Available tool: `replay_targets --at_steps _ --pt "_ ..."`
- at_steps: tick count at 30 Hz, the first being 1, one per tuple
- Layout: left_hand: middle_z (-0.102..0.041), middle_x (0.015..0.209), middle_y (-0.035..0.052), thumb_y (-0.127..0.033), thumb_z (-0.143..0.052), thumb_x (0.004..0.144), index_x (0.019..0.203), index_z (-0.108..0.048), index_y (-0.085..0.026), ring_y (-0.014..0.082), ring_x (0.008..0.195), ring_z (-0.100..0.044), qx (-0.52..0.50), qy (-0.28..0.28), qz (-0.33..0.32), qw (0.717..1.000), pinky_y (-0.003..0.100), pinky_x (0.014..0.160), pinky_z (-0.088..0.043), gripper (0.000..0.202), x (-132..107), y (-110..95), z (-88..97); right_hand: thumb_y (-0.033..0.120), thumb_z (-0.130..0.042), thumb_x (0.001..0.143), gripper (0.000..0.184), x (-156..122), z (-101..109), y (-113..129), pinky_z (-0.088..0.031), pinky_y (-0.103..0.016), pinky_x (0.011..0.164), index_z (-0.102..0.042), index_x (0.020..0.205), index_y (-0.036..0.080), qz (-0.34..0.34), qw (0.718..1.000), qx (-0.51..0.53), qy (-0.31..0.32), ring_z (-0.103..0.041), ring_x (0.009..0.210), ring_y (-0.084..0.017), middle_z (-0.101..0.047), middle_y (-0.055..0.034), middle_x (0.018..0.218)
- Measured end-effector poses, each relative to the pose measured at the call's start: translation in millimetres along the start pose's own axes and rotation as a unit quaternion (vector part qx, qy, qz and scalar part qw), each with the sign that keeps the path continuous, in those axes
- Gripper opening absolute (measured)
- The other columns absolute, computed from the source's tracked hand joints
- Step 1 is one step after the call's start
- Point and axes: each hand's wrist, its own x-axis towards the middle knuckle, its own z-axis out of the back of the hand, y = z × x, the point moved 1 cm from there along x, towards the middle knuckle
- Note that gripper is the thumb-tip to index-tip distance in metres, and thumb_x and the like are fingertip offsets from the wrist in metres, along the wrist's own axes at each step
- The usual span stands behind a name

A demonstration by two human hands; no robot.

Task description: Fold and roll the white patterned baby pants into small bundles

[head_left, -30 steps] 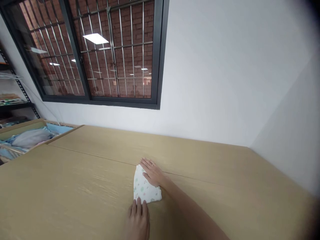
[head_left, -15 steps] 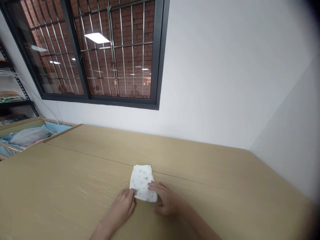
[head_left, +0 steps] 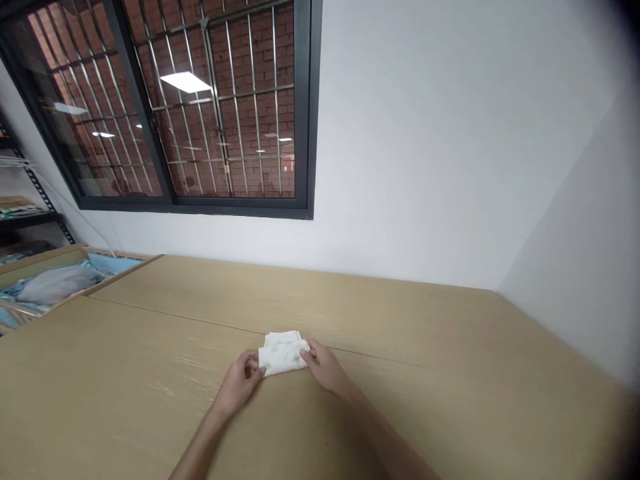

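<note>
Printed white cloth [head_left: 283, 358] is on the tan worktop [head_left: 150, 413], right in front of us, far edge at the worktop seam [head_left: 175, 315]. It looks like a fold in hand: near flap turned up, a strip of the layer beneath showing past it. Can't tell how many layers.

Left hand [head_left: 241, 379] has fingers and thumb closed on the flap's left end; right hand [head_left: 324, 368] pinches the right end, thumb on top. Both gripping.

To do it well, we'd keep even tension between the hands so the flap doesn't sag mid-span. It sits a bit skewed to the far edge, right end higher, so square that up before pressing. Lay it down from both ends together, then run flat fingers along the near crease. Don't drag, or the lower layer may creep.
</note>
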Motion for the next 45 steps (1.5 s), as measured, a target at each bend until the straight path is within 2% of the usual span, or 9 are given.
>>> replay_targets --at_steps 6,11,17,22,26,29,36,41,45 --pt "-0.069 0.088 0.0041 -0.039 -0.043 0.094 0.129 -0.043 -0.017 0.0205 0.076 -0.067 0.095 -0.095 -0.004 0.991 0.032 0.071 -0.053 0.041 22.4 1.2 -15.8 0.046 -0.043 0.100 0.034 25.0 -21.5 -12.3 -0.048 -0.031 0.070 -0.065 0.096 0.021 -0.021 0.996 -0.017 -0.082 -0.066 0.079 -0.023 -0.072 -0.0065 0.088" --pt "-0.069 0.102 0.0117 -0.018 -0.039 0.093 0.114 -0.061 -0.018 0.0260 0.098 -0.065 0.237 -0.139 -0.040 0.961 0.042 0.093 -0.047 0.030 22.7 -2.1 -31.6 0.037 -0.043 0.099 0.028 31.3 -40.2 -19.2 -0.047 -0.033 0.073 -0.065 0.094 0.020 -0.040 0.987 -0.053 -0.145 -0.066 0.082 -0.025 -0.072 -0.0090 0.088" --pt "-0.069 0.095 0.0109 -0.014 -0.042 0.093 0.111 -0.067 -0.018 0.0277 0.092 -0.062 0.350 -0.162 -0.056 0.921 0.041 0.087 -0.049 0.031 20.3 3.2 -39.6 0.029 -0.054 0.092 0.012 32.3 -44.0 -29.4 -0.047 -0.039 0.080 -0.062 0.087 0.022 -0.062 0.973 -0.117 -0.188 -0.064 0.087 -0.029 -0.069 -0.0105 0.087" --pt "-0.062 0.124 0.0181 -0.013 -0.037 0.097 0.124 -0.063 -0.017 0.0315 0.110 -0.060 0.392 -0.183 -0.083 0.898 0.050 0.096 -0.047 0.039 13.8 1.6 -45.1 0.028 -0.045 0.098 0.020 28.6 -37.6 -0.9 -0.046 -0.045 0.088 -0.062 0.104 0.020 -0.022 0.960 -0.178 -0.216 -0.060 0.100 -0.031 -0.066 -0.0145 0.103" --pt "-0.047 0.152 0.0172 -0.016 -0.036 0.099 0.146 -0.046 -0.014 0.0285 0.144 -0.038 0.395 -0.136 -0.180 0.891 0.047 0.112 -0.040 0.048 11.0 5.0 -58.6 0.030 -0.033 0.106 0.035 20.5 -38.6 35.1 -0.043 -0.042 0.102 -0.057 0.130 0.021 0.163 0.962 -0.198 -0.097 -0.056 0.118 -0.025 -0.064 -0.0106 0.127" --pt "-0.037 0.160 0.0164 -0.015 -0.035 0.097 0.154 -0.034 -0.013 0.0288 0.152 -0.026 0.420 -0.072 -0.196 0.883 0.050 0.116 -0.036 0.057 8.9 12.0 -67.8 0.031 -0.030 0.109 0.043 17.3 -46.9 37.7 -0.035 -0.040 0.115 -0.046 0.147 0.021 0.227 0.950 -0.213 -0.012 -0.044 0.139 -0.020 -0.053 -0.0079 0.149" --pt "-0.017 0.167 0.0102 -0.039 -0.026 0.104 0.159 -0.014 -0.014 0.0257 0.155 -0.015 0.442 -0.021 -0.054 0.895 0.053 0.121 -0.026 0.062 2.5 7.8 -63.9 0.042 -0.030 0.108 0.051 18.0 -52.1 2.7 -0.022 -0.048 0.124 -0.038 0.155 0.023 0.167 0.945 -0.280 0.000 -0.030 0.150 -0.023 -0.039 -0.0058 0.161" --pt "-0.017 0.166 0.0135 -0.053 -0.030 0.102 0.158 -0.019 -0.011 0.0313 0.154 -0.016 0.434 -0.016 -0.023 0.901 0.057 0.120 -0.025 0.071 0.9 0.7 -61.2 0.042 -0.032 0.107 0.056 19.2 -44.3 -5.0 -0.025 -0.052 0.122 -0.031 0.158 0.018 0.150 0.950 -0.273 0.009 -0.027 0.151 -0.028 -0.032 -0.0095 0.163" --pt "-0.022 0.165 0.0145 -0.050 -0.035 0.101 0.157 -0.026 -0.012 0.0349 0.154 -0.016 0.423 -0.019 -0.011 0.906 0.059 0.117 -0.027 0.068 1.7 -3.9 -59.4 0.037 -0.047 0.102 0.054 20.3 -42.5 -3.6 -0.020 -0.064 0.119 -0.042 0.153 0.017 0.152 0.953 -0.261 -0.025 -0.022 0.151 -0.039 -0.032 -0.0153 0.163"
